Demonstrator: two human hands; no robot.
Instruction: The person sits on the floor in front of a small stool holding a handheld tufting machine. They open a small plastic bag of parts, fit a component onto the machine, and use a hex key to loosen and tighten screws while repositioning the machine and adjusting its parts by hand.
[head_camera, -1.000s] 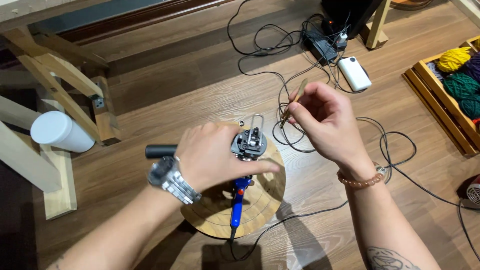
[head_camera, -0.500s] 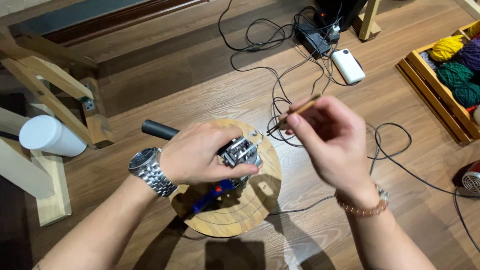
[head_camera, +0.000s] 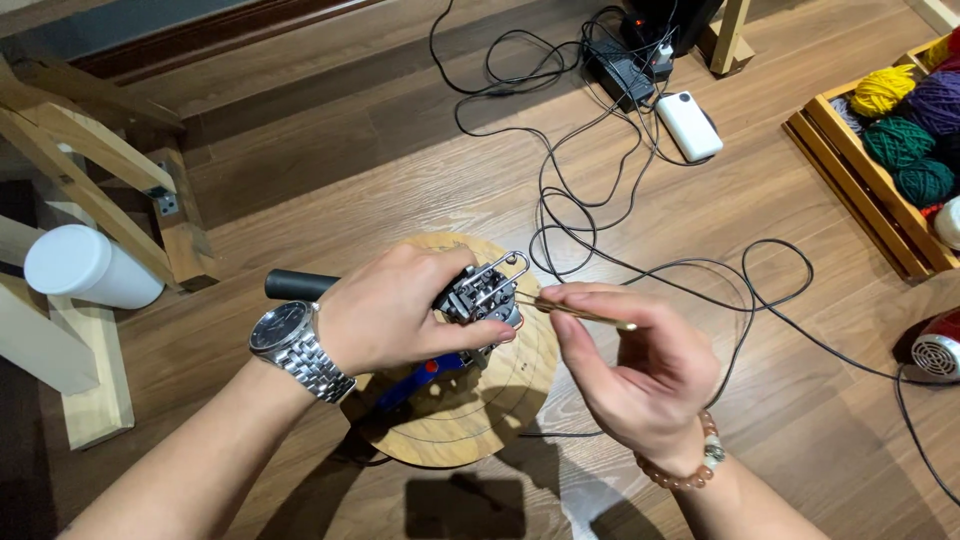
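Observation:
My left hand (head_camera: 405, 310) grips a blue tool (head_camera: 425, 372) with a grey metal head (head_camera: 482, 293), a wire loop on top and a black handle (head_camera: 298, 285) sticking out to the left. It is held over a round wooden board (head_camera: 480, 410) on the floor. My right hand (head_camera: 625, 360) pinches a thin wooden stick (head_camera: 578, 312) whose tip points left into the metal head. A metal watch sits on my left wrist, a bead bracelet on my right.
Black cables (head_camera: 610, 235) loop across the wooden floor behind the board. A white power bank (head_camera: 689, 125) and a black adapter (head_camera: 620, 70) lie farther back. A wooden crate of yarn balls (head_camera: 900, 140) stands right, a white cylinder (head_camera: 90, 268) and wooden frame (head_camera: 110, 170) left.
My right hand has swung the stick from pointing up and away to lying level, its tip now at the metal head. My left hand turned the tool slightly.

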